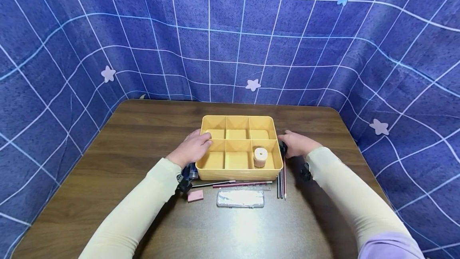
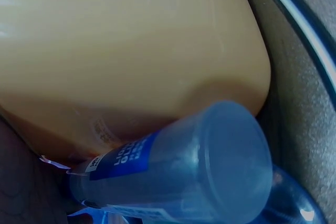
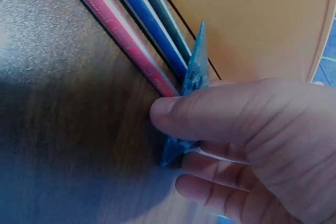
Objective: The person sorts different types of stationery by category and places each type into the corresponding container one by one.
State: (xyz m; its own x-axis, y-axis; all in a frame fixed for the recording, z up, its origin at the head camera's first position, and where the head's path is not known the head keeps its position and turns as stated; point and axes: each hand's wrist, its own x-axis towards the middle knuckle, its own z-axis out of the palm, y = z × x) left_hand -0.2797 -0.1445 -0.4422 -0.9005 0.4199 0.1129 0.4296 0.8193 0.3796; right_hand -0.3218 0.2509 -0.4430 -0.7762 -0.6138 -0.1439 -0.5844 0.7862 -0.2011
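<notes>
A yellow organizer box (image 1: 238, 174) with several compartments stands on the table. My left hand (image 1: 192, 147) grips its left rim, with digits reaching over into the box. In the left wrist view, a clear plastic tube (image 2: 178, 166) with a blue label lies against the box's outer wall; the hand itself is out of that view. At the box's right side, my right hand (image 1: 300, 144) pinches a flat see-through blue set square (image 3: 195, 72) between thumb and fingers. Right beside it lie a red pencil (image 3: 123, 35), a blue pencil (image 3: 149, 22) and a dark green pencil (image 3: 163, 17).
A cream roll-shaped item (image 1: 260, 157) sits in the front right compartment. Before the box lie pencils (image 1: 242, 184), a clear ruler (image 1: 264, 188), a clear case (image 1: 240, 198) and a pink eraser (image 1: 195, 196). A blue patterned curtain (image 1: 230, 43) surrounds the wooden table (image 1: 158, 119).
</notes>
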